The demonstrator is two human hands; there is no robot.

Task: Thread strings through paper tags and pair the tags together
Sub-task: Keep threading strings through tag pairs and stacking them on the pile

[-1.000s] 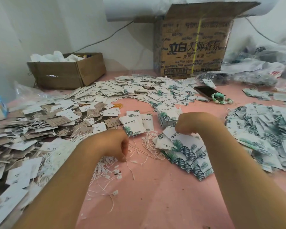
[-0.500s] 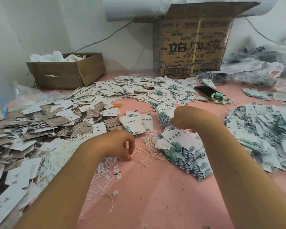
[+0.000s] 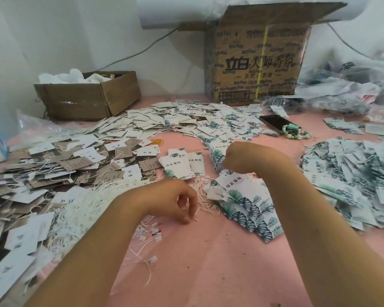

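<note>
The loose white strings (image 3: 205, 202) lie tangled at the middle of the pink table (image 3: 208, 262), touching the fanned leaf-print tags (image 3: 244, 204) just to their right. The left hand (image 3: 175, 203), fingers curled, seems to pinch one string at its tips. Lifting it could drag neighbouring strings along or pull the fan askew. The right hand (image 3: 235, 157) is fisted over a small tag stack (image 3: 216, 155) farther back. I cannot tell whether it grips a tag, and an unseen grab may take two.

A tall printed cardboard box (image 3: 255, 63) stands at the back of the pink surface (image 3: 208, 262), with a low open carton (image 3: 82, 100) to its left. A dark phone (image 3: 273, 122) lies beside green beads (image 3: 297, 135), near crumpled plastic bags (image 3: 341, 91).
</note>
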